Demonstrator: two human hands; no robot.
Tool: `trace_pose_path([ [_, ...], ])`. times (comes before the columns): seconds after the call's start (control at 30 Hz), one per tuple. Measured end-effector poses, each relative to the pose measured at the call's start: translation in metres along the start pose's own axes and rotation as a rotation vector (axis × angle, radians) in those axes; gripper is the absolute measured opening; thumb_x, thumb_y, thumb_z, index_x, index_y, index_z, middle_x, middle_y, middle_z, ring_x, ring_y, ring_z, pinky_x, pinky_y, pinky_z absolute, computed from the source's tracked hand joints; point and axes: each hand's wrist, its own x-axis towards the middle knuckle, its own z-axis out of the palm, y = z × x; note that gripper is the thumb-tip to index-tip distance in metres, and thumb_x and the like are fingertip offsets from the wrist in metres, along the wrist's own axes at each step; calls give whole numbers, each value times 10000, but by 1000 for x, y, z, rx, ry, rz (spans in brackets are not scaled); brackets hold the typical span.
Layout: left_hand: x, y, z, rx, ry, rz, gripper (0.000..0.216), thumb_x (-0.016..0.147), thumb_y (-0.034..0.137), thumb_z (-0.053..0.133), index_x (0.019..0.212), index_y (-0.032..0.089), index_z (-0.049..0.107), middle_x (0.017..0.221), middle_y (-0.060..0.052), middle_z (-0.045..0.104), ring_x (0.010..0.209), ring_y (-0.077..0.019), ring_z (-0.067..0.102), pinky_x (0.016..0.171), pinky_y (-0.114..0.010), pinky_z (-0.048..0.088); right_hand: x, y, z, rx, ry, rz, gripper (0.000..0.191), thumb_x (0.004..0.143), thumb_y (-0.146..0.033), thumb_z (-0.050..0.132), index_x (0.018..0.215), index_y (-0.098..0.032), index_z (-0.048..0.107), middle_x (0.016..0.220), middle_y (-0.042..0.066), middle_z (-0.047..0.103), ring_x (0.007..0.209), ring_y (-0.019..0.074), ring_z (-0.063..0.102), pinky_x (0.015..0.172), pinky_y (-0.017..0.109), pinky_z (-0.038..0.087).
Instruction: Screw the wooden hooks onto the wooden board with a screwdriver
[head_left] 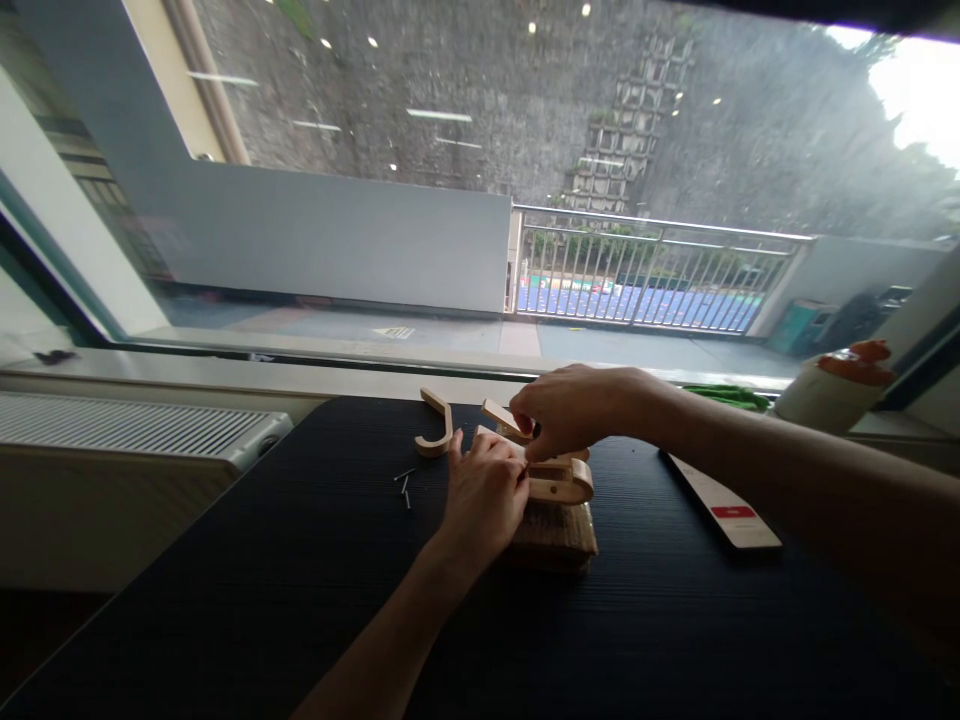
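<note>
On a dark table lies a thick brown wooden block [551, 538] with pale wooden hooks on top of it. My left hand [486, 492] is closed over one of these hooks and presses it against the block. A curved wooden hook [574, 487] sticks out to the right of my left fingers, with a small hole in it. My right hand [574, 412] reaches over from the right, its thumb and fingers pinched just above the hooks. What it pinches is too small and hidden to name. A loose wooden hook [448, 425] rests beyond my left fingertips. Several screws [406, 488] lie left of my left hand.
A flat pale item with a red label [731, 512], perhaps a phone or box, lies on the right under my right forearm. A white container with an orange top [836, 385] stands by the window. A radiator [135, 430] is at the left.
</note>
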Motion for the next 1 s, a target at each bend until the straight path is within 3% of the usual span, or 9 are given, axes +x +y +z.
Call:
trace_pose_path([
  [0.23, 0, -1, 2, 10, -2, -2, 123, 792, 210, 530, 735, 217, 639, 882, -13, 627, 1050, -241, 447, 1040, -558, 125, -5, -3, -2, -20, -1, -96, 133, 673, -93, 591, 744, -160, 682, 644, 19, 632, 511, 92, 458, 491, 247, 289],
  [0.4, 1, -2, 3, 0, 24, -28, 116, 784, 194, 529, 718, 209, 623, 893, -19, 618, 1045, -235, 459, 1043, -544, 150, -1, -10, 4, -131, -37, -70, 106, 737, -164, 563, 737, -128, 662, 656, 31, 632, 521, 89, 459, 499, 244, 291],
  [0.57, 2, -2, 4, -18, 24, -55, 130, 790, 162, 498, 748, 204, 614, 893, -23, 615, 1041, -231, 471, 1042, -555, 150, -2, -10, 7, -106, -76, -66, 167, 768, -252, 550, 828, -158, 674, 744, 33, 657, 576, 105, 500, 519, 245, 306],
  [0.73, 2, -2, 4, -27, -1, -30, 176, 800, 207, 503, 656, 197, 602, 891, -26, 603, 1037, -229, 460, 1050, -530, 159, -5, -8, 2, -65, -42, -46, 168, 743, -271, 574, 838, -183, 681, 712, 31, 656, 569, 127, 514, 509, 260, 310],
  [0.87, 2, -8, -3, -78, -60, 36, 48, 754, 202, 568, 759, 220, 613, 924, -5, 610, 1047, -223, 457, 1047, -515, 176, -12, -5, 1, -24, 2, -33, 157, 765, -273, 556, 824, -208, 686, 728, 40, 662, 593, 143, 527, 528, 280, 316],
  [1.0, 0, -15, -10, -117, -111, 107, 141, 742, 195, 586, 875, 233, 612, 1008, -5, 612, 1079, -214, 449, 1055, -502, 165, -22, -2, -5, -29, 14, -9, 215, 797, -327, 507, 853, -225, 689, 750, 40, 657, 650, 155, 538, 564, 285, 319],
])
